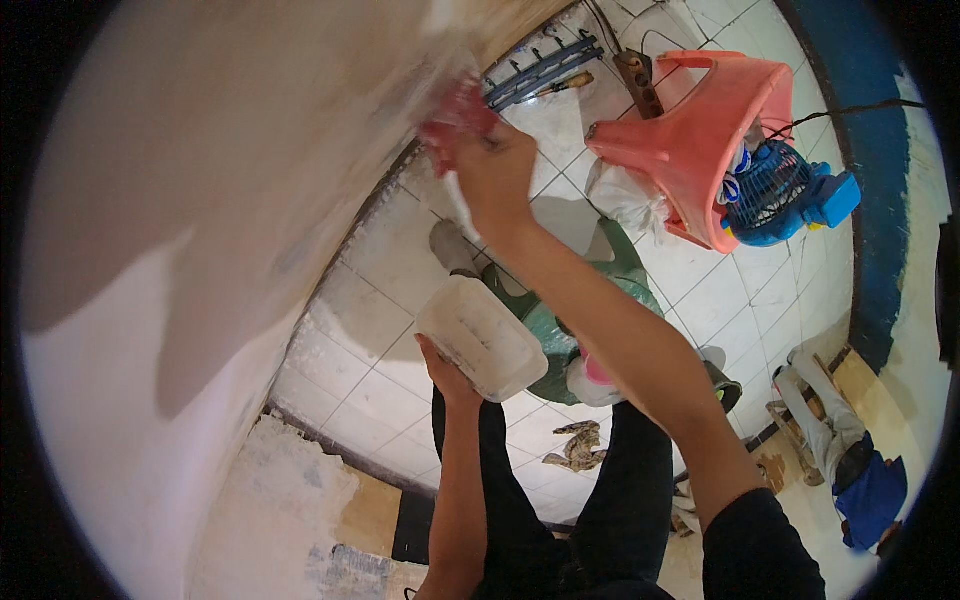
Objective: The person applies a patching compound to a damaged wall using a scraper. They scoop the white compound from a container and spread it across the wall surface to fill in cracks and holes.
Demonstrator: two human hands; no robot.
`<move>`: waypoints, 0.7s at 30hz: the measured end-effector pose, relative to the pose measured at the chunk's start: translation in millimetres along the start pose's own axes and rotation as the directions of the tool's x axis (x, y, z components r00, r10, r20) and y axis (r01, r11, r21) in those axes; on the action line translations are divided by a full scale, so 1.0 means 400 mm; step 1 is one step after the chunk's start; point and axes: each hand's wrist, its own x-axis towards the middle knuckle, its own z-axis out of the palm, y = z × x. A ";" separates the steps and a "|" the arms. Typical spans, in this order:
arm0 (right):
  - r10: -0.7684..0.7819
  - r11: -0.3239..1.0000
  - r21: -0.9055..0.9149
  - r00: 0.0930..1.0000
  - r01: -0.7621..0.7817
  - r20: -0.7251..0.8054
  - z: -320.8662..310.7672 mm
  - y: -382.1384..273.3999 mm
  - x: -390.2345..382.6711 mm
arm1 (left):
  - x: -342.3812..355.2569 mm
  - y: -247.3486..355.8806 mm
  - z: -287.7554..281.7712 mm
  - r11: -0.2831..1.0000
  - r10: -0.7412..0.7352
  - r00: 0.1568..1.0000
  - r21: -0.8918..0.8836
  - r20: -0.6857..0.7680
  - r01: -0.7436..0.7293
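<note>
My left hand (455, 382) grips the side of a whitish rectangular plastic tub (487, 338), held low in front of me. Inside the tub its bottom looks pale and streaked. Up at the plastered wall (250, 130), my right hand (497, 178) is closed on a red flat thing (462, 112) that touches or nearly touches the surface. Motion smears it, so its exact kind does not show. Below my right forearm stands a green plastic stool (555, 365), partly hidden, with a white and pink container (590, 382) on it.
An overturned red plastic stool (690, 130) lies to the right with a blue fan (785, 195) by it. Near the wall's foot are a hook rack (545, 70) and a power strip (638, 85). A crumpled cloth (578, 447) lies on the tiles. A person (850, 450) is at far right.
</note>
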 end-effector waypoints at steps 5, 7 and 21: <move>-0.146 0.988 -0.077 0.961 0.131 -0.237 -0.089 0.049 0.290 | 0.010 -0.018 0.036 0.998 -0.059 0.998 0.003 0.028 0.059; -0.302 0.924 -0.302 0.935 0.237 -0.189 -0.046 0.048 0.321 | 0.012 -0.025 0.048 0.998 -0.065 0.998 0.016 0.014 0.065; -0.272 0.948 -0.232 0.937 0.220 -0.221 -0.012 -0.049 0.252 | 0.010 -0.038 0.036 0.998 -0.047 0.997 0.040 0.054 0.045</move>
